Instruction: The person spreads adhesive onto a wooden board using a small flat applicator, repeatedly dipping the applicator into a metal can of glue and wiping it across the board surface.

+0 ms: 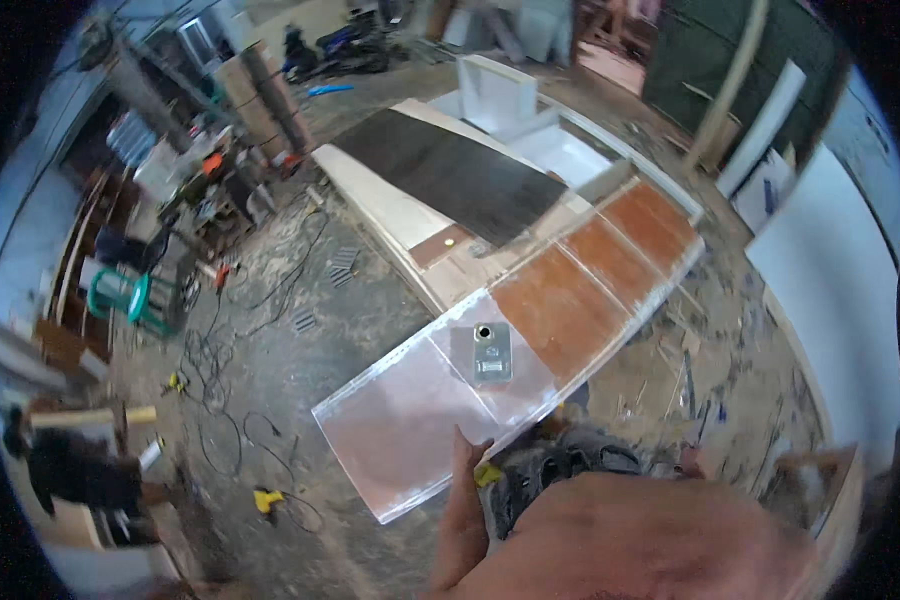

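My left hand (468, 452) is at the near edge of a long framed panel (390, 430), with two fingers spread apart and nothing seen between them. The panel's left part has a pale whitish coat, while its right part is bare reddish brown with white cross lines. A rectangular metal tin (491, 358) with a round opening in its top stands on the pale part, beyond my hand. Just below the hand shows a small yellow thing (487, 474), too blurred to name. My right hand is not in view; my bare shoulder fills the lower right.
Beyond the panel lie a dark board (450, 175) and a white box frame (497, 95). Cables and a yellow tool (267, 500) lie on the floor at left, near a green plastic chair (135, 300). Another person (80, 465) works at far left. A large white sheet (830, 290) leans at right.
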Motion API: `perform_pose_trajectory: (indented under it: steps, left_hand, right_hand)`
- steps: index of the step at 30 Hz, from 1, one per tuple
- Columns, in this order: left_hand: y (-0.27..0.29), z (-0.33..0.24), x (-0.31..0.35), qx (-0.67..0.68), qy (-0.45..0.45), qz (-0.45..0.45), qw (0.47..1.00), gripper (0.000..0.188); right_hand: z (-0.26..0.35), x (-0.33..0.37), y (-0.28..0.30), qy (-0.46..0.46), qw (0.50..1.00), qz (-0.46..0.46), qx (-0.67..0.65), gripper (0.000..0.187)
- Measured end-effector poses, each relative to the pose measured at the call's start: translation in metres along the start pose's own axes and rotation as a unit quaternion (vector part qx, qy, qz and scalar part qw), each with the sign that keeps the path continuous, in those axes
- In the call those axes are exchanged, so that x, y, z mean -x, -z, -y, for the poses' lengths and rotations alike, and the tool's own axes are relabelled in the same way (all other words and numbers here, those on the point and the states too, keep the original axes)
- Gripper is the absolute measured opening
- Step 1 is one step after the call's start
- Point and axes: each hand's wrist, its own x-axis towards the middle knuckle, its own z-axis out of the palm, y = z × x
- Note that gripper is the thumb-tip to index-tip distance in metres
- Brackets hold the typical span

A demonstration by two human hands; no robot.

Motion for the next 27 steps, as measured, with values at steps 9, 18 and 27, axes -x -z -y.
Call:
perform_pose_trajectory:
  steps: [9,18,27]
  left_hand:
    - [-0.075,-0.112,-0.082,0.123,-0.059,-0.152,0.979,0.128]
    - [-0.079,-0.173,-0.086,0.441,0.008,-0.331,0.834,0.079]
    - [-0.079,-0.124,-0.115,0.073,0.038,-0.363,0.928,0.077]
  right_hand:
    - [0.24,-0.174,0.1,0.214,0.973,-0.079,-0.043,0.066]
    - [0.308,-0.173,0.166,0.265,0.948,0.022,0.175,0.069]
    - [0.31,-0.18,0.169,0.267,0.95,-0.003,0.161,0.073]
